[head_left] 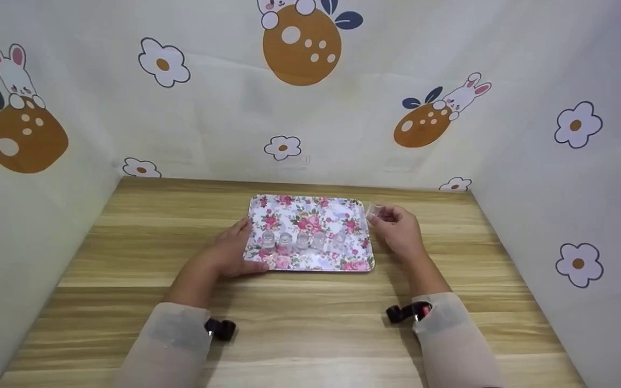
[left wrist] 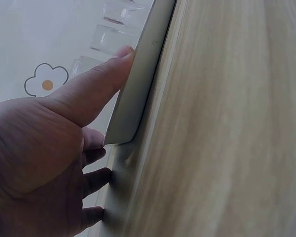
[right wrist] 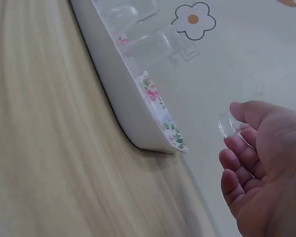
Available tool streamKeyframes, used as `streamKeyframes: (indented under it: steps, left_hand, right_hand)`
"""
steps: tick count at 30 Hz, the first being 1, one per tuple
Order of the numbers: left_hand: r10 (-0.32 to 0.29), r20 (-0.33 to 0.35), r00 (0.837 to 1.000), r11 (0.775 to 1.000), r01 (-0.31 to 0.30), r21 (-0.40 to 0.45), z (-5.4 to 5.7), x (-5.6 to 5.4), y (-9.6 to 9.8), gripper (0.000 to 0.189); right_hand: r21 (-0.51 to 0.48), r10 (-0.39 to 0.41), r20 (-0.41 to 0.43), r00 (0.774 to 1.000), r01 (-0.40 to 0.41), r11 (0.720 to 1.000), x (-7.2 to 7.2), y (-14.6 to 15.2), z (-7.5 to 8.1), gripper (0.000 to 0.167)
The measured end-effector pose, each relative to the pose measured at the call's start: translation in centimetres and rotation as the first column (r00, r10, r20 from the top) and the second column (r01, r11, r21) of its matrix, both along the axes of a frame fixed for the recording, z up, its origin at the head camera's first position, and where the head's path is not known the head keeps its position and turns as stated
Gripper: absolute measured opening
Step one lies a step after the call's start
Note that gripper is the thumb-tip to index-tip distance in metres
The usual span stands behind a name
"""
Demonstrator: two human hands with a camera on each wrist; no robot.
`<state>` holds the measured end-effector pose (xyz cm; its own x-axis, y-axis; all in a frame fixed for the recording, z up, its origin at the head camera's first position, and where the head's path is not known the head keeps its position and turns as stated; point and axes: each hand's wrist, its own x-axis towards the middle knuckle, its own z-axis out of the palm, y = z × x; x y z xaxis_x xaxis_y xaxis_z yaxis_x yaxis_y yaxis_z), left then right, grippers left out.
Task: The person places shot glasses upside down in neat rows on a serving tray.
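A floral tray lies on the table with several small clear cups in a row along its near side. My left hand grips the tray's near left corner, thumb along the front rim and fingers at the left side. In the left wrist view the thumb lies against the rim, close to the cups. Just past the tray's right edge, my right hand pinches another small clear cup between thumb and fingers. That cup is raised beside the tray's far right part.
The wood-grain table extends on all sides of the tray. Cloth walls printed with rabbits, oranges and flowers enclose it at the back and both sides. A dark wrist camera sticks out from each sleeve.
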<state>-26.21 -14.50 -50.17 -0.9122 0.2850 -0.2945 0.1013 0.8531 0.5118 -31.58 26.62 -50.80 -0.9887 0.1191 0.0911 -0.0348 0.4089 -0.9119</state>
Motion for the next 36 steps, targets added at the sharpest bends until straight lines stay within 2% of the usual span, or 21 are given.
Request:
streamKeyframes:
  steps: [8,14,21,26,30,36]
  left_hand:
    - [0.002,-0.005,1.000,1.000,-0.002,-0.020,0.1,0.0,0.0,0.129]
    - [0.012,0.003,1.000,1.000,-0.012,-0.008,0.2,0.1,0.0,0.129]
    - [0.002,-0.005,1.000,1.000,-0.002,-0.006,0.2,0.1,0.0,0.128]
    - [-0.006,-0.005,1.000,1.000,0.006,-0.010,0.0,0.0,0.0,0.127]
    - [-0.007,-0.007,1.000,1.000,0.007,-0.011,0.0,0.0,0.0,0.127]
    - [0.006,0.003,1.000,1.000,-0.006,-0.006,0.2,0.1,0.0,0.127]
  right_hand:
    - [0.024,0.089,-0.038,0.995,-0.088,0.996,2.4,-0.6,1.8,0.032]
    - [-0.038,0.115,-0.033,0.993,-0.116,0.993,3.4,-1.0,2.7,0.032]
    - [-0.160,0.152,-0.050,0.987,-0.158,0.974,3.5,-1.2,2.7,0.031]
    - [-0.163,0.112,-0.074,0.991,-0.123,0.979,3.3,-1.1,2.5,0.030]
    - [-0.157,0.074,-0.091,0.993,-0.087,0.984,3.1,-1.0,2.2,0.036]
    - [-0.128,0.072,-0.125,0.989,-0.088,0.988,3.2,-1.1,2.0,0.037]
